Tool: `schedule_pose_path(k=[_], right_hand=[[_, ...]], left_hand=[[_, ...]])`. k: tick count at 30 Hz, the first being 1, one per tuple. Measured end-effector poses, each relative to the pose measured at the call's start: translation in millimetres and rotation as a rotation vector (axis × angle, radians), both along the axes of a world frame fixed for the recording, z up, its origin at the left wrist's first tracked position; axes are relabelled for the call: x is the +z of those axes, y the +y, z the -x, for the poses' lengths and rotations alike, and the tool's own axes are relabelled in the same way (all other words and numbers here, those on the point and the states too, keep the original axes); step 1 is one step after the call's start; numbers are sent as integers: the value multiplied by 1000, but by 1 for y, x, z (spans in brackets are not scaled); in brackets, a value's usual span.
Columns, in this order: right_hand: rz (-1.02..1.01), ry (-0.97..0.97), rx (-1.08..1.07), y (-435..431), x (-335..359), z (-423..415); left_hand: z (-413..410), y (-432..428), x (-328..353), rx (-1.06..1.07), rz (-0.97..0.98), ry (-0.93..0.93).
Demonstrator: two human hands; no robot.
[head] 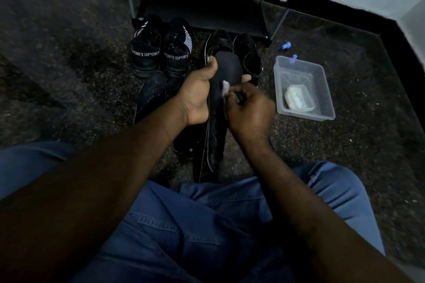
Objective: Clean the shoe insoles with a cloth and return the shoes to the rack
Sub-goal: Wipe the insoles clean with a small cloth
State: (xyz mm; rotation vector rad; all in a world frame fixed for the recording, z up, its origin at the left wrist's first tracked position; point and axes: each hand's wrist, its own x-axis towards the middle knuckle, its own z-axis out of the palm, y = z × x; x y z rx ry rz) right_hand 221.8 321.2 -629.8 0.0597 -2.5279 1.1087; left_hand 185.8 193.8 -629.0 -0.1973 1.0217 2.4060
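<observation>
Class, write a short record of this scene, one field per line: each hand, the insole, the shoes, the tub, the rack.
Left hand: grips the black insole
Right hand: pinches a white cloth against the insole
SPORT shoes: a pair on the floor in front of the rack
Tub: clear plastic, on the floor to the right, holding a pale lump

Speckled carpet (69,64) carries shoes (147,53), rack (207,16), clear tub (327,96).

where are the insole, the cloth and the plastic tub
insole (226,64): head view, dark top face near the toe end
cloth (225,87): head view, white tuft showing against the insole
plastic tub (324,92): head view, bare right wall
</observation>
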Motion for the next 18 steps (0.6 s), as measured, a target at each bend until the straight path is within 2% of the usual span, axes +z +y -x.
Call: schedule_pose_path(k=[3, 5, 11, 14, 18], right_hand=[[-29, -50, -94, 13, 3, 10], [-6, -54, -64, 5, 6, 3], [285, -153, 44, -31, 9, -12], [173, -84, 58, -24, 5, -14], [-15, -62, -44, 4, 1, 1]], left_hand=[[1, -1, -2, -23, 8, 7], [2, 1, -3, -37, 6, 5], [2, -1, 0, 21, -27, -40], [0, -1, 1, 60, -15, -49], [-1, 1, 6, 39, 23, -47]])
